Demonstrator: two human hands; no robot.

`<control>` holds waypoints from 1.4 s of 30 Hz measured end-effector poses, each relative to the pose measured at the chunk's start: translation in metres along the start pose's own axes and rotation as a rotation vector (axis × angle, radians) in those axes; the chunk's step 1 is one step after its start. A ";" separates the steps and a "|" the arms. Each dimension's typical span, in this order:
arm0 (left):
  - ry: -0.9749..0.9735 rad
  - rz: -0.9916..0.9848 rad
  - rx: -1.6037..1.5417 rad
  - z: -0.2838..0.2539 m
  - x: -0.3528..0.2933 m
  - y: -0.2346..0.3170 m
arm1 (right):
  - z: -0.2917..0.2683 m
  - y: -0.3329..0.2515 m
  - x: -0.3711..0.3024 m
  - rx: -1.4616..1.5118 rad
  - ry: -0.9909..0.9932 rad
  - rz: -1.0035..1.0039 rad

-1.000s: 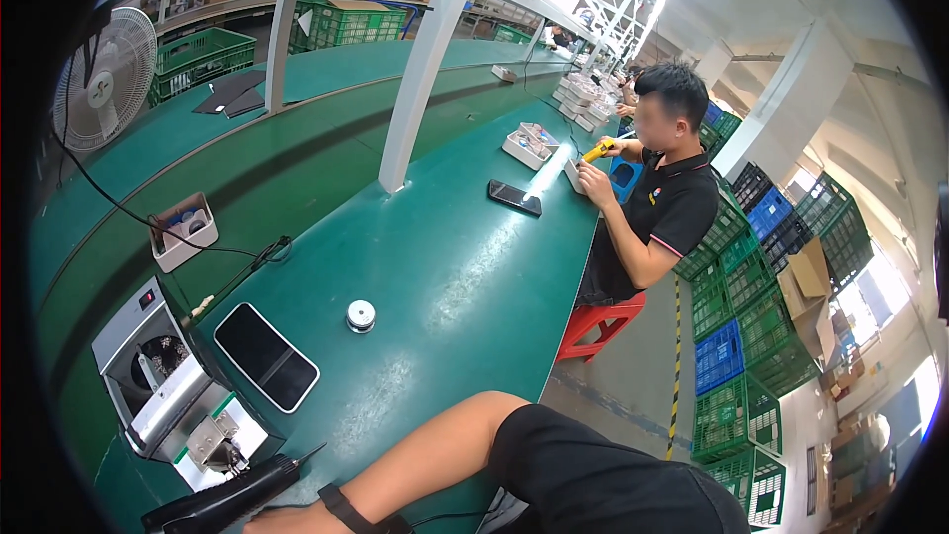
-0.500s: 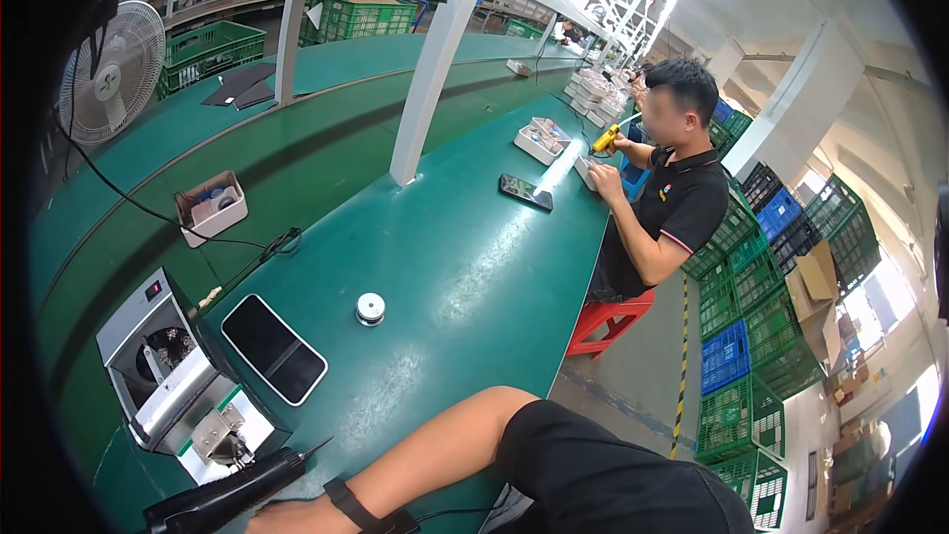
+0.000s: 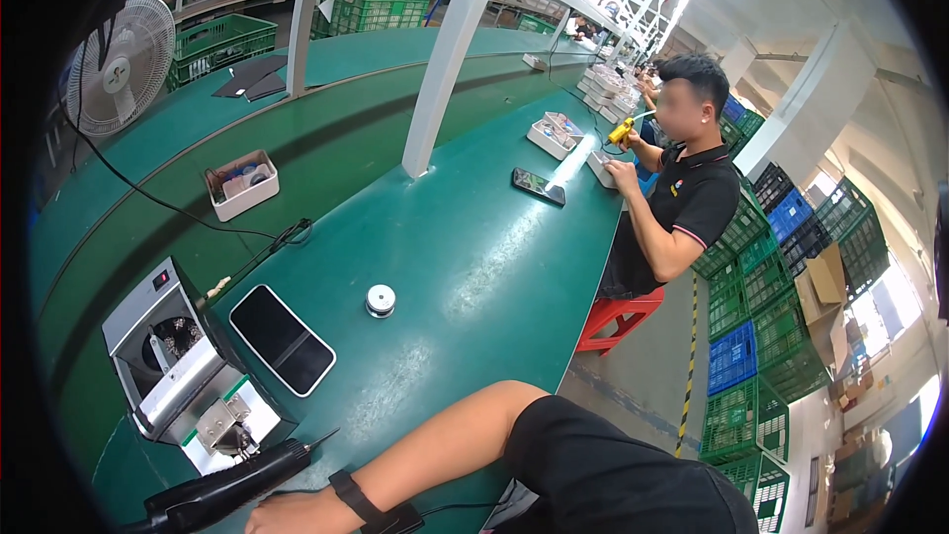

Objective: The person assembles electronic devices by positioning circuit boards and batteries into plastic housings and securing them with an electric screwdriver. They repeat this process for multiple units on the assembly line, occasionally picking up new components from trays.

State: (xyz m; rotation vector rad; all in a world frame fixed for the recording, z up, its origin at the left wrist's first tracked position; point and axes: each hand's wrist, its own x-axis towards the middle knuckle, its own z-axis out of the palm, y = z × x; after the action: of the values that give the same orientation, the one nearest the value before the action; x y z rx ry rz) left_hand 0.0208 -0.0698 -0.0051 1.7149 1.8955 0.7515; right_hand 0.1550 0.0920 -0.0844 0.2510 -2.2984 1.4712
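My right hand (image 3: 289, 513) is at the lower left, cut off by the frame's lower edge, with a black band on its wrist. Its fingers are hidden, so whether it grips anything does not show. Right beside it, a black electric screwdriver (image 3: 232, 483) lies slanted, its thin bit pointing up and right. What supports the screwdriver's back end is out of sight. Behind that tool stands a grey screw feeder (image 3: 183, 366) with an open drum and a metal block at its front. My left hand is outside the picture.
On the green bench (image 3: 465, 326) are a white-rimmed phone (image 3: 282, 340), a small silver spool-like part (image 3: 380, 301) and a dark phone (image 3: 539, 186). A white bin (image 3: 245, 200) sits lower, beyond a cable. A seated co-worker (image 3: 692, 188) holds a yellow gun-shaped tool (image 3: 622, 131). Crates (image 3: 732, 356) stand rightward.
The whole view has shifted slightly, so bench items appear a little further right. My right hand stays beside the screwdriver.
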 end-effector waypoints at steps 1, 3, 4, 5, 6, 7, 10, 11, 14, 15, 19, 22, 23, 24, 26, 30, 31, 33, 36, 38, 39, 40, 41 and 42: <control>0.000 -0.006 0.003 0.001 0.002 0.001 | -0.001 0.000 -0.002 -0.008 0.025 -0.002; -0.062 0.013 -0.028 0.002 0.011 -0.002 | -0.004 0.003 -0.006 -0.019 0.075 -0.008; -0.093 0.019 -0.042 0.003 0.017 -0.004 | -0.005 0.005 -0.008 -0.006 0.075 -0.012; -0.093 0.008 -0.038 0.004 0.024 -0.007 | -0.008 0.009 -0.010 -0.028 0.084 0.057; -0.090 0.006 -0.039 -0.001 0.014 -0.008 | -0.001 0.006 -0.004 -0.032 0.062 0.101; -0.087 -0.001 -0.038 -0.007 0.005 -0.010 | 0.006 0.003 0.003 -0.034 0.038 0.142; 0.174 0.232 0.140 0.008 -0.008 -0.036 | 0.012 -0.006 0.012 -0.007 0.020 0.090; 0.189 0.049 0.036 0.012 -0.017 -0.036 | 0.015 -0.004 0.012 0.005 0.035 0.047; 0.077 0.070 -0.022 0.010 0.003 -0.030 | -0.001 -0.005 -0.002 -0.110 -0.017 0.142; 0.076 0.104 -0.028 0.008 0.010 -0.029 | -0.006 -0.007 -0.003 -0.102 -0.001 0.147; 0.115 0.086 -0.080 0.009 0.003 -0.028 | -0.004 -0.011 0.000 -0.100 0.011 0.126; 0.129 0.101 -0.076 0.010 -0.004 -0.032 | -0.001 -0.011 0.003 -0.100 0.028 0.123; 0.135 0.095 -0.083 0.011 -0.002 -0.033 | -0.002 -0.011 0.003 -0.098 0.017 0.127; 0.147 0.103 -0.083 0.012 -0.001 -0.034 | -0.003 -0.010 0.004 -0.105 0.015 0.124; 0.170 0.123 -0.080 0.011 0.003 -0.036 | -0.006 -0.008 0.004 -0.120 0.014 0.115; 0.325 0.021 0.129 -0.009 -0.005 -0.047 | -0.005 -0.010 0.017 -0.079 -0.007 0.142; 0.343 -0.004 0.155 -0.018 -0.006 -0.050 | -0.005 -0.011 0.020 -0.060 -0.025 0.112; 0.696 -0.202 0.313 -0.032 -0.007 -0.058 | -0.004 -0.013 0.011 -0.080 0.032 0.171; 0.997 -0.392 0.625 -0.058 -0.014 -0.094 | -0.008 -0.021 0.006 -0.027 0.085 0.137; 1.069 -0.553 0.715 -0.069 -0.034 -0.124 | -0.008 -0.021 0.004 -0.045 0.087 0.180; 1.126 -0.697 0.762 -0.076 -0.045 -0.137 | -0.005 -0.021 0.006 -0.025 0.078 0.148; 1.180 -0.843 0.794 -0.079 -0.056 -0.148 | -0.003 -0.019 0.006 -0.024 0.069 0.131; 1.193 -0.850 0.806 -0.083 -0.063 -0.156 | -0.003 -0.019 0.005 -0.031 0.064 0.121; 1.222 -0.937 0.822 -0.088 -0.070 -0.161 | -0.003 -0.020 0.003 -0.039 0.061 0.112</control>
State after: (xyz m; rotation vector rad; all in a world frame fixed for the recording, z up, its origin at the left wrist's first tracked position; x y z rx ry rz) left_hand -0.1493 -0.1575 -0.0503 0.2258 3.7525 0.6670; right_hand 0.1596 0.0864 -0.0657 0.0661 -2.3232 1.4641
